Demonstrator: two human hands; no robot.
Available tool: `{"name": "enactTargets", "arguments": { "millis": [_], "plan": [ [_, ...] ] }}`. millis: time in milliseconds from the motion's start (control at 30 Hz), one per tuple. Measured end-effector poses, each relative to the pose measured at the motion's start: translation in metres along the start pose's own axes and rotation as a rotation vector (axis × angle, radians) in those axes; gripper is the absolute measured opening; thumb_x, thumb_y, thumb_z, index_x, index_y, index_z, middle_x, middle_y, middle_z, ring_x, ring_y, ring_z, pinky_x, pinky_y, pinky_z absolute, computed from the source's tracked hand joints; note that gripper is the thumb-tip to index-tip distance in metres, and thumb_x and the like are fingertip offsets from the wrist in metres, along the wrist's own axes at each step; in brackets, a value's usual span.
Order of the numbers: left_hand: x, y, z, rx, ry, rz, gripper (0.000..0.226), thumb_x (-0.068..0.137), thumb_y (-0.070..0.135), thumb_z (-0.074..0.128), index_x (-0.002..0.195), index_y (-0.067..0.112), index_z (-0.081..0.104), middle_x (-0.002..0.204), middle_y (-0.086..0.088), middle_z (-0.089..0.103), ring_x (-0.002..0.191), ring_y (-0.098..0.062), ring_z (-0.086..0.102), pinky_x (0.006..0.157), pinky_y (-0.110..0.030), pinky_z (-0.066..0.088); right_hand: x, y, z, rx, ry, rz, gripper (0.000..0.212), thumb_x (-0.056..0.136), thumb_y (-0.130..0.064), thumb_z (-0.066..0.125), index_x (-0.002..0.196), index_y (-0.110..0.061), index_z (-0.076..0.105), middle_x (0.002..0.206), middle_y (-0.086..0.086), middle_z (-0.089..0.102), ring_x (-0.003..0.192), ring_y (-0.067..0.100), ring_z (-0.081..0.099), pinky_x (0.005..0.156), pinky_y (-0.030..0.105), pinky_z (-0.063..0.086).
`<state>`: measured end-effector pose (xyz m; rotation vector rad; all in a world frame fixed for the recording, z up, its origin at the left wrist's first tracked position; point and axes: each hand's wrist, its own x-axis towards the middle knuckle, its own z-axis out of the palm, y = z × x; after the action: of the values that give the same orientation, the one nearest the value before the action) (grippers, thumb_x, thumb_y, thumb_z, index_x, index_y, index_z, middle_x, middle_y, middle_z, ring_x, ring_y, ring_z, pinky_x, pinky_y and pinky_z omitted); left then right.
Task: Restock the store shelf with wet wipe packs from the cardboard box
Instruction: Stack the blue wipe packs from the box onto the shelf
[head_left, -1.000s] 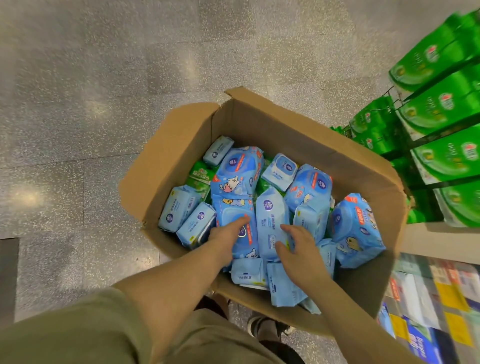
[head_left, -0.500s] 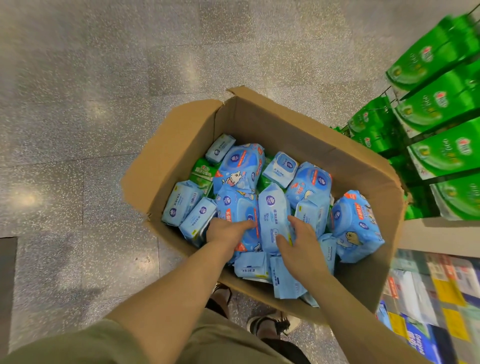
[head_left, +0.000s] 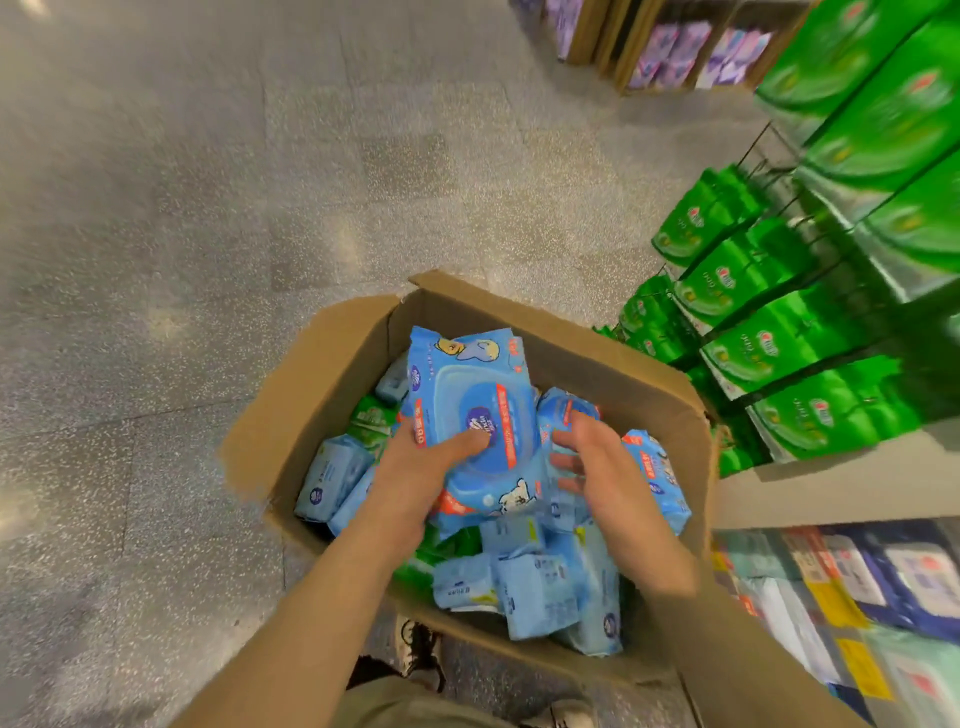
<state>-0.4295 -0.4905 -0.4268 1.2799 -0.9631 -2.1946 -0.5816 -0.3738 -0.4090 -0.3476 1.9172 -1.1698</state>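
Observation:
An open cardboard box (head_left: 613, 358) stands on the floor, filled with several blue wet wipe packs (head_left: 540, 592) and a few green ones. My left hand (head_left: 415, 467) grips a large blue wet wipe pack (head_left: 478, 415) from its left side, thumb on its front, and holds it lifted above the others. My right hand (head_left: 592, 462) hovers just right of that pack with fingers spread and loosely bent, holding nothing. The store shelf (head_left: 841, 488) stands at the right.
Green packs (head_left: 810, 353) hang in rows on the shelf unit at right, with mixed blue and yellow packs (head_left: 857, 597) on a lower level. Purple packs (head_left: 675, 47) fill a far shelf. Speckled grey floor (head_left: 208, 260) stretches left. My shoes (head_left: 421, 649) are by the box.
My left hand has lifted a large blue pack out of the pile and raised it upright. My right hand came off the packs. The camera tilted up, showing more shelving.

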Motion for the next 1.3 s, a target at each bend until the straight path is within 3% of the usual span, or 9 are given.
{"name": "enactTargets", "arguments": {
  "millis": [100, 200, 300, 633, 767, 867, 1000, 1133, 1300],
  "plan": [
    [-0.02, 0.024, 0.052, -0.035, -0.22, 0.009, 0.049, 0.066, 0.003, 0.079, 0.112, 0.013, 0.067, 0.107, -0.014, 0.074, 0.089, -0.03, 0.073, 0.072, -0.04, 0.059, -0.017, -0.033, -0.022, 0.296, -0.038, 0.039, 0.047, 0.104, -0.055, 0.037, 0.124, -0.024, 0.067, 0.112, 0.0, 0.077, 0.094, 0.017, 0.074, 0.085, 0.039, 0.059],
    [-0.037, 0.029, 0.11, 0.001, -0.409, 0.013, 0.047, 0.065, 0.0, 0.075, 0.109, 0.015, 0.067, 0.103, -0.013, 0.075, 0.085, -0.026, 0.073, 0.066, -0.035, 0.059, -0.039, -0.047, -0.062, 0.291, 0.048, -0.084, 0.057, 0.09, -0.067, 0.047, 0.127, -0.027, 0.066, 0.122, -0.003, 0.074, 0.111, 0.018, 0.071, 0.103, 0.049, 0.053],
    [-0.059, 0.023, 0.169, 0.084, -0.553, 0.01, 0.056, 0.068, 0.009, 0.074, 0.122, 0.013, 0.06, 0.114, -0.014, 0.071, 0.097, -0.03, 0.071, 0.072, -0.036, 0.058, -0.073, -0.049, -0.119, 0.33, 0.134, -0.175, 0.03, 0.103, -0.05, 0.048, 0.125, -0.034, 0.059, 0.115, -0.02, 0.071, 0.102, -0.004, 0.07, 0.093, 0.026, 0.057],
    [-0.156, -0.021, 0.363, 0.443, -1.229, -0.025, 0.063, 0.062, 0.004, 0.079, 0.122, 0.008, 0.059, 0.112, -0.018, 0.071, 0.093, -0.032, 0.071, 0.074, -0.04, 0.057, -0.206, -0.013, -0.334, 0.606, 0.483, -0.447, 0.084, 0.066, -0.047, 0.092, 0.134, -0.011, 0.058, 0.13, 0.014, 0.07, 0.117, 0.035, 0.068, 0.094, 0.05, 0.058],
    [-0.194, -0.054, 0.456, 0.583, -1.389, 0.012, 0.052, 0.072, 0.011, 0.078, 0.121, 0.01, 0.062, 0.116, -0.017, 0.07, 0.101, -0.033, 0.068, 0.09, -0.049, 0.054, -0.243, 0.005, -0.422, 0.713, 0.548, -0.559, 0.06, 0.078, -0.026, 0.083, 0.13, -0.005, 0.064, 0.128, 0.029, 0.066, 0.115, 0.049, 0.065, 0.097, 0.065, 0.052],
    [-0.208, -0.074, 0.52, 0.63, -1.396, -0.038, 0.049, 0.071, 0.027, 0.077, 0.117, 0.011, 0.067, 0.109, -0.013, 0.073, 0.09, -0.027, 0.071, 0.08, -0.041, 0.058, -0.259, 0.018, -0.476, 0.902, 0.695, -0.583, 0.063, 0.077, -0.033, 0.081, 0.134, -0.011, 0.064, 0.132, 0.027, 0.064, 0.12, 0.046, 0.063, 0.102, 0.064, 0.049],
    [-0.22, -0.109, 0.585, 0.608, -1.275, -0.097, 0.046, 0.058, 0.053, 0.083, 0.094, 0.026, 0.077, 0.096, -0.006, 0.073, 0.078, -0.021, 0.068, 0.076, -0.037, 0.055, -0.262, 0.032, -0.539, 1.145, 0.876, -0.749, 0.032, 0.09, -0.04, 0.063, 0.11, -0.021, 0.079, 0.12, 0.011, 0.075, 0.101, 0.026, 0.074, 0.081, 0.043, 0.063],
    [-0.24, -0.137, 0.632, 0.646, -1.308, 0.08, 0.032, 0.075, 0.032, 0.076, 0.101, 0.015, 0.069, 0.083, 0.007, 0.075, 0.066, -0.005, 0.068, 0.061, -0.023, 0.053, -0.239, 0.045, -0.596, 1.101, 0.989, -0.855, 0.083, 0.084, -0.044, 0.08, 0.149, -0.006, 0.047, 0.147, 0.026, 0.053, 0.135, 0.049, 0.049, 0.107, 0.072, 0.04],
    [-0.222, -0.144, 0.696, 0.757, -1.306, 0.249, 0.028, 0.08, 0.013, 0.074, 0.107, 0.016, 0.07, 0.096, 0.003, 0.077, 0.08, -0.009, 0.07, 0.066, -0.025, 0.054, -0.246, 0.083, -0.658, 0.898, 0.953, -0.706, 0.096, 0.059, -0.048, 0.096, 0.138, -0.011, 0.058, 0.133, 0.014, 0.066, 0.122, 0.038, 0.06, 0.106, 0.056, 0.044]
  ]
}}
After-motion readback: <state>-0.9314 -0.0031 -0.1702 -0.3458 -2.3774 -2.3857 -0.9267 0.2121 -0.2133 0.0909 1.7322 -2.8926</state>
